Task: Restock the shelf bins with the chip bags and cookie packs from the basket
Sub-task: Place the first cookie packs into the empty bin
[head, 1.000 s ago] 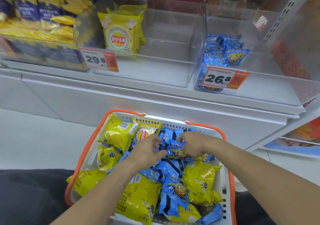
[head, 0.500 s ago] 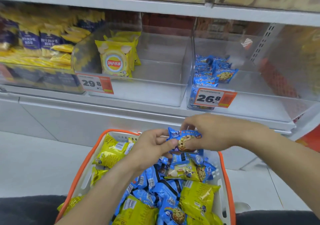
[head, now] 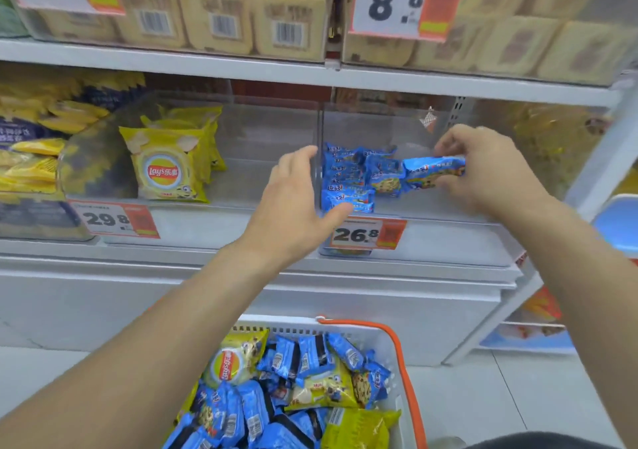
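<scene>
My right hand [head: 490, 169] pinches a blue cookie pack [head: 433, 169] inside the clear right-hand bin [head: 448, 238], just beside the packs stacked there [head: 348, 176]. My left hand [head: 293, 207] hangs with relaxed fingers at that bin's left front corner, holding nothing. The basket [head: 386, 341] sits below.

The right hand [head: 490, 169] has lifted a cookie pack [head: 433, 170] from the basket into the bin — left hand [head: 293, 207] released it.

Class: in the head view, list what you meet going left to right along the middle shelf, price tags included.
Yellow chip bags → 29.8 price tag → left hand → 26.8 price tag → cookie pack → right hand.
</scene>
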